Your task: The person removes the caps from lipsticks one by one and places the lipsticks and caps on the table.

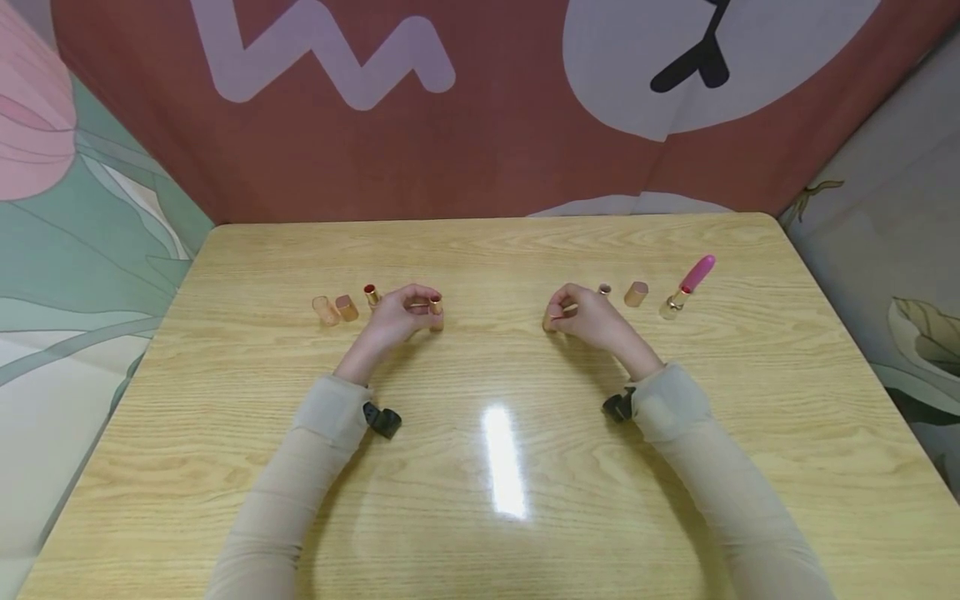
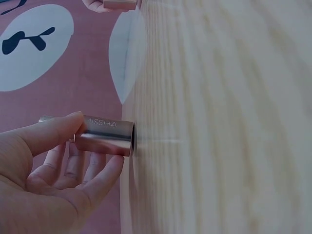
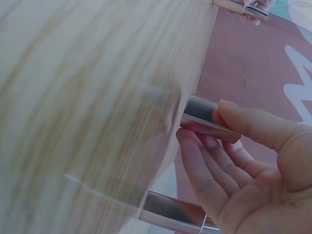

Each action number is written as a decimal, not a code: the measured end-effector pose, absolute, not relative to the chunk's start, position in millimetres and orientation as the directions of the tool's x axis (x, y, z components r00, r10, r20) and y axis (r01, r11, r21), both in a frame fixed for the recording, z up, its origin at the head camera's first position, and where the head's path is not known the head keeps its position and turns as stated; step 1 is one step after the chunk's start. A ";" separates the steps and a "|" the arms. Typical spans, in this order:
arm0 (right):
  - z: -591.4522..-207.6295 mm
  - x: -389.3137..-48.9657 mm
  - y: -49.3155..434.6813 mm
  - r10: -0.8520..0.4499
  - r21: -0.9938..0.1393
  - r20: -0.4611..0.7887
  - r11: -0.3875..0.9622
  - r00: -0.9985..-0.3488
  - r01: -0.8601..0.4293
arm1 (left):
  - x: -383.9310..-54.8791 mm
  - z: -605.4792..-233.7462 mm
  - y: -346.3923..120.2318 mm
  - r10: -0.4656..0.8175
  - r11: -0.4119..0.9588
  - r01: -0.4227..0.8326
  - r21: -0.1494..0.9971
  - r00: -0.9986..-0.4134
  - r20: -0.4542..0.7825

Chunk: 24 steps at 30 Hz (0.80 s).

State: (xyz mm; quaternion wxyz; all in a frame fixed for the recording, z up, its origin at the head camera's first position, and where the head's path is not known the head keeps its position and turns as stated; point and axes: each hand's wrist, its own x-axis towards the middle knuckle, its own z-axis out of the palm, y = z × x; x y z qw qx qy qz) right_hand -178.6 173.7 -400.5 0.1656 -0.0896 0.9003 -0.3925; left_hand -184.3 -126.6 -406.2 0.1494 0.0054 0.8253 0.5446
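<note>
My left hand (image 1: 397,315) pinches an uncapped lipstick (image 1: 436,305) between thumb and fingers. It stands upright on the table with a reddish top; the left wrist view shows its copper base (image 2: 106,135) with MISSHA lettering. To the right, my right hand (image 1: 592,318) holds a plain rose-gold lipstick cap (image 3: 207,117) by thumb and fingertips, its end at the tabletop. In the head view, the fingers hide most of that cap. Close behind the right hand is an open lipstick tube (image 1: 604,289). Beside the left hand stands another uncapped lipstick (image 1: 371,295) with a red tip.
Left of the left hand are a rose-gold cap (image 1: 346,307) and a clear peach-toned cap (image 1: 326,311). On the right stand another rose-gold cap (image 1: 636,293) and a clear-and-gold tube (image 1: 673,305) with a long pink piece (image 1: 698,273). A patterned wall backs the wooden table (image 1: 480,367).
</note>
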 end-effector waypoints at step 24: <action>-404.1 -181.1 175.0 -0.312 -0.733 -0.238 0.679 -0.920 -0.040 | -183.6 -405.1 -125.9 0.165 0.422 -0.170 0.890 -0.951 -0.260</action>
